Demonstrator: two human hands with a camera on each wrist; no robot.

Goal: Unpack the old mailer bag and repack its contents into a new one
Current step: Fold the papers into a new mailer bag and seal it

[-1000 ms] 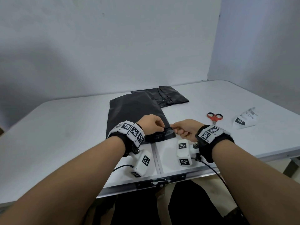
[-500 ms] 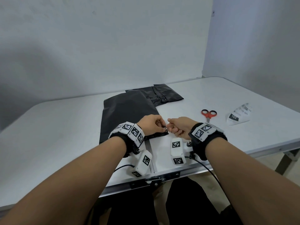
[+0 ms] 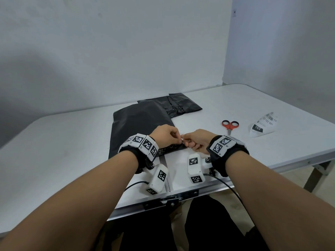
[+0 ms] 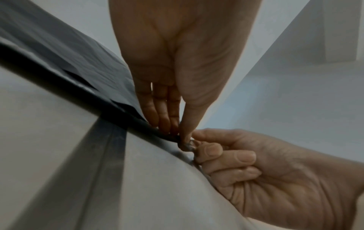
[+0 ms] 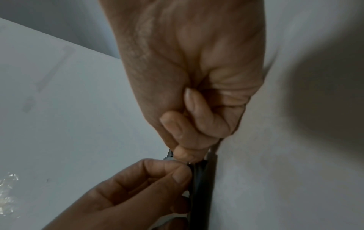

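A large black mailer bag (image 3: 139, 124) lies flat on the white table (image 3: 54, 142), its near edge toward me. My left hand (image 3: 165, 134) pinches the right corner of that near edge (image 4: 173, 138) between thumb and fingers. My right hand (image 3: 194, 140) meets it from the right, with thumb and forefinger pinching a small strip at the same corner (image 5: 190, 161). A second, smaller black mailer bag (image 3: 181, 105) with a torn, crumpled edge lies farther back. What lies inside the large bag is hidden.
Red-handled scissors (image 3: 230, 125) lie to the right of my hands. A white labelled pouch marked 102 (image 3: 261, 125) sits beyond them near the right edge. A seam (image 3: 167, 174) runs down the table's middle toward the front edge. Walls stand behind and to the right.
The right hand has moved left along the bag's near edge until its fingertips meet the left hand's at the corner. The left hand has stayed on the edge.
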